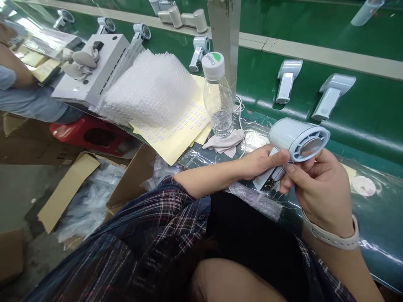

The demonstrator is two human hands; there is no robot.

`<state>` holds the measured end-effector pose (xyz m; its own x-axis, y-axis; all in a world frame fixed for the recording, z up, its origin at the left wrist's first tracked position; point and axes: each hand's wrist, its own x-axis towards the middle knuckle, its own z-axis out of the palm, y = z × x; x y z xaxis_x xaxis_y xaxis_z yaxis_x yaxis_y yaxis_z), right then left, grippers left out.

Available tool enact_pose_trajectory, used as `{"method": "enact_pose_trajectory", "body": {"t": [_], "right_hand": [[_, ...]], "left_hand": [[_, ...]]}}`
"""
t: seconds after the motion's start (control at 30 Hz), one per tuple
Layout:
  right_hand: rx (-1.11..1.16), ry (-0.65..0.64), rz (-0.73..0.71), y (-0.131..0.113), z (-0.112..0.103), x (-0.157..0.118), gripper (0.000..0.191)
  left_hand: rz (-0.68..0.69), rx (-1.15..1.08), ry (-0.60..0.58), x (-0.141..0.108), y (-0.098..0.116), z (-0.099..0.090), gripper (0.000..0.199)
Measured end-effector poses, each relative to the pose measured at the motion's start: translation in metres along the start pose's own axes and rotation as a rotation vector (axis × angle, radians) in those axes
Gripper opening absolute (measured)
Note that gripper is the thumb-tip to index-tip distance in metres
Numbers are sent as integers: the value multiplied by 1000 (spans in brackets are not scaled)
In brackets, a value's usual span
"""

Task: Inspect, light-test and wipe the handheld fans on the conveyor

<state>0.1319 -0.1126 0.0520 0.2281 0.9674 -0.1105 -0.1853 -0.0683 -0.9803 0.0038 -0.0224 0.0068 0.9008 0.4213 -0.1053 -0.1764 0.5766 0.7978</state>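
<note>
A light blue handheld fan [286, 136] is between my two hands, its round vented end tilted toward the right. The handle below is partly uncovered, with dark inner parts showing. My left hand [262, 161] is closed around the top of the handle, thumb lying just under the fan head. My right hand [321, 184], with a pale watch band at the wrist, has thumb and fingers pinched at the handle's upper end. Whether a small part sits in that pinch is hidden. Two similar fans [333, 94] lie on the green belt beyond.
A plastic bottle [218, 100] stands on a cloth, left of my hands. Bubble wrap [151, 90] lies over yellow label sheets [171, 144]. A white box [91, 67] sits farther left, near another person [28, 92]. An open carton [126, 180] holds plastic bags. A metal post [224, 37] rises behind.
</note>
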Motion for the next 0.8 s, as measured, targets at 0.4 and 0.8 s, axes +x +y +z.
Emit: {"method": "enact_pose_trajectory", "body": {"t": [0.4, 0.8], "right_hand": [[-89, 108, -63, 5, 6, -7, 24], [-272, 130, -119, -4, 13, -7, 33]], "left_hand": [[79, 90, 70, 2, -6, -3, 92], [296, 234, 276, -2, -1, -3, 86]]}}
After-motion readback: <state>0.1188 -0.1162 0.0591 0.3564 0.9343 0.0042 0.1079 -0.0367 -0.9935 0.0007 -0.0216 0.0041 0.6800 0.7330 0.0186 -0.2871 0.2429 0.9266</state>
